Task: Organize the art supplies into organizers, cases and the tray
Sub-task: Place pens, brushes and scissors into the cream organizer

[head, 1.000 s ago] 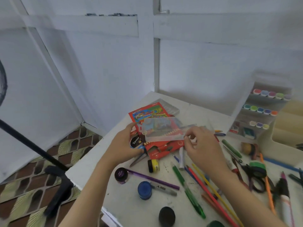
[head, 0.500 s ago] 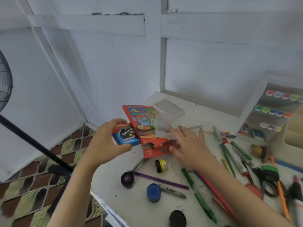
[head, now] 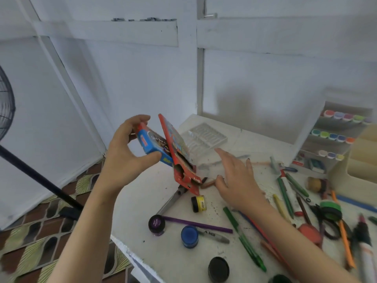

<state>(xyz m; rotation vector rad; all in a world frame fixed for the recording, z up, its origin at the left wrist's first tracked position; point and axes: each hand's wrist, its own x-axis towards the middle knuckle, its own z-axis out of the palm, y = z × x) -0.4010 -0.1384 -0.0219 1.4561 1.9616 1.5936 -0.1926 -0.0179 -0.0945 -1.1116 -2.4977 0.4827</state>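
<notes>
My left hand (head: 125, 156) grips a small blue box (head: 151, 147) and lifts it off the white table (head: 155, 193). A red crayon box (head: 179, 156) leans tilted against the blue box, its lower corner near the table. My right hand (head: 238, 178) hovers with fingers spread just right of the red box, over a clear plastic case (head: 204, 137). Brown crayons (head: 208, 183) lie under its thumb. Small paint pots lie in front: yellow (head: 198, 203), purple (head: 156, 223), blue (head: 189, 235) and black (head: 218, 269).
Pens, markers and pencils (head: 285, 193) lie scattered across the right of the table, with scissors (head: 326, 219) and green tape (head: 330, 209). A clear organizer with paint pots (head: 336, 135) and a cream organizer (head: 363, 160) stand at the right. A fan stand (head: 38, 176) is left of the table.
My left hand took hold of the blue box and raised it, tipping the red box upright. My right hand let go of the clear case and moved right and down.
</notes>
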